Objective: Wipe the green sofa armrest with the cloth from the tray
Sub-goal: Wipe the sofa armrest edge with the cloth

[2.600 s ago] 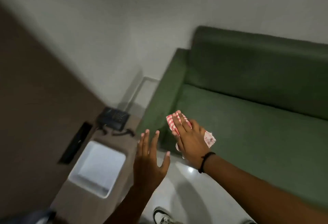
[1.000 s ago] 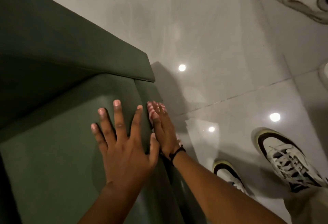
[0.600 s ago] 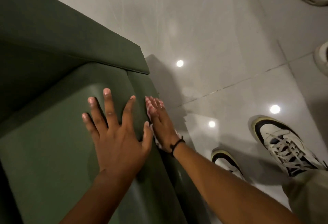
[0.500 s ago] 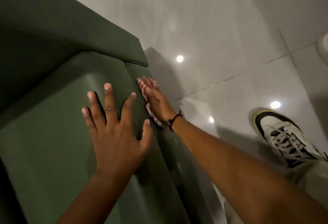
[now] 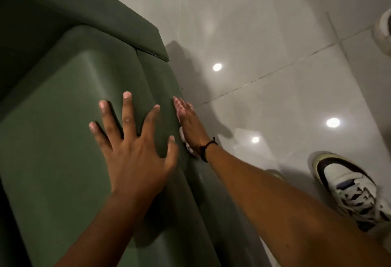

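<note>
I look straight down on the green sofa armrest (image 5: 69, 139), which fills the left half of the view. My left hand (image 5: 129, 146) lies flat on its top with the fingers spread, holding nothing. My right hand (image 5: 190, 125) presses flat against the armrest's outer side face. Under that palm is the pink-and-white cloth (image 5: 183, 134); only thin slivers of it show near the fingertips and the wrist. A black band circles the right wrist.
Glossy pale floor tiles (image 5: 275, 55) with ceiling-light reflections spread to the right of the sofa. My own white-and-black sneaker (image 5: 349, 188) stands at lower right. Another shoe (image 5: 384, 32) shows at the right edge.
The view swung from the sofa seat and side table down onto the armrest and floor. Since half a second ago my right hand with the cloth has slid slightly along the side face; the left stays flat.
</note>
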